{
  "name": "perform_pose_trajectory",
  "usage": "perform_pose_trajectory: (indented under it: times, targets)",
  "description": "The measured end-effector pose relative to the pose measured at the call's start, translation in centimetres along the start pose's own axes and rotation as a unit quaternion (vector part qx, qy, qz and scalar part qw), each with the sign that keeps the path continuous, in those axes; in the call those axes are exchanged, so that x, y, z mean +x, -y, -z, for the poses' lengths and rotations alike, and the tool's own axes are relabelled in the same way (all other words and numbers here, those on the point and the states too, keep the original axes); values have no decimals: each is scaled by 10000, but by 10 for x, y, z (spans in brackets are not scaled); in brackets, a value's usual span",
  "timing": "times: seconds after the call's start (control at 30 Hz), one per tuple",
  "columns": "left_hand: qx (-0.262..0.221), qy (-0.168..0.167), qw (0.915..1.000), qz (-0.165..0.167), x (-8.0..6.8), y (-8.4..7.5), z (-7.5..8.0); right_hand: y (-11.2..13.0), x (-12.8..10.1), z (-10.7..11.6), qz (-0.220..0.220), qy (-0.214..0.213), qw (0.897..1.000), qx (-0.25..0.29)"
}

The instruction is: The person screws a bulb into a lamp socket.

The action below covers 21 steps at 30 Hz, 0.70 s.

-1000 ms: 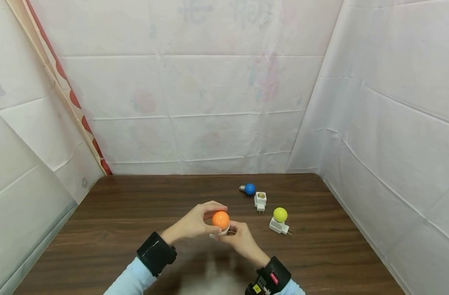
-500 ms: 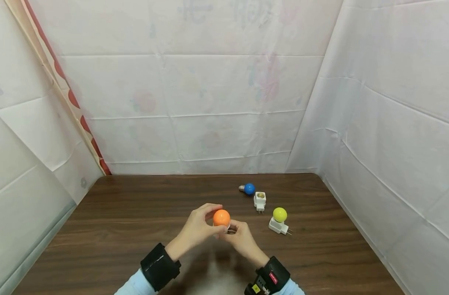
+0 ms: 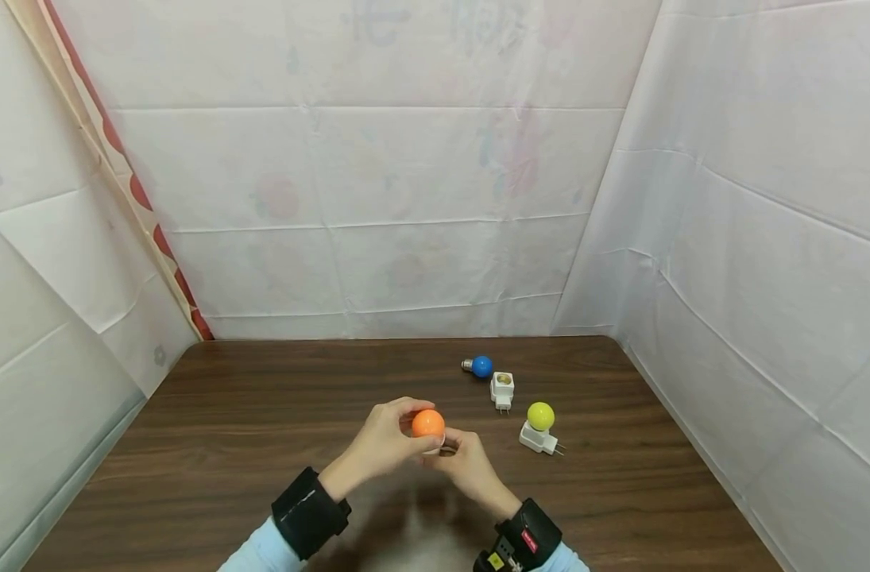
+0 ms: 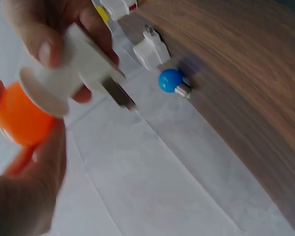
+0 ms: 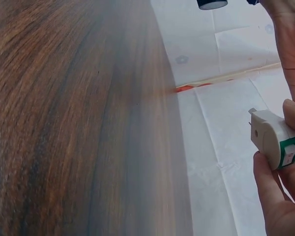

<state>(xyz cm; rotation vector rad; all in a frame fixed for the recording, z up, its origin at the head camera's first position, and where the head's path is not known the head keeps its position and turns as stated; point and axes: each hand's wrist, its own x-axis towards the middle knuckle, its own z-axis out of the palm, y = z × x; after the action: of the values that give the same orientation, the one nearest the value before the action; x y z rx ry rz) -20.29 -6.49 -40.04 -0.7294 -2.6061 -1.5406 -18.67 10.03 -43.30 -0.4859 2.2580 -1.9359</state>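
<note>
Both hands clamped on one lamp, above the table's near middle.

The left hand (image 3: 386,435) pinches the smooth matte orange bulb (image 3: 428,423), its grip shifted round since a second ago, likely a screwing turn; the right hand (image 3: 466,462) grips the white plastic plug socket (image 4: 73,69), metal prongs jutting, over the dark wood-grain table (image 3: 263,413).

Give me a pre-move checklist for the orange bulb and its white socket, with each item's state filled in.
1. Left hand grips orange bulb: ok.
2. Right hand holds white plug socket: ok.
3. Bulb sits in the socket's collar: ok.
4. Bulb screwed fully home: cannot tell.
5. Socket's prongs free of fingers: ok.
6. Yellow bulb, blue bulb and empty socket lie apart from the hands: ok.
</note>
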Motion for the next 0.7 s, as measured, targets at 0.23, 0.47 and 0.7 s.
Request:
perform_pose_trajectory:
  times: [0.23,0.47,0.7]
  targets:
    - [-693,1263,9891,-293,11,11,19,1,0,-1,124,171,9998,-40]
    - [-1034,2162,9701,-377,22,17,27,0,-1,1,104,305,9994,-132]
    - [-1232,1956,9721,-394,24,17,22,2,0,6,99,234,9994,-236]
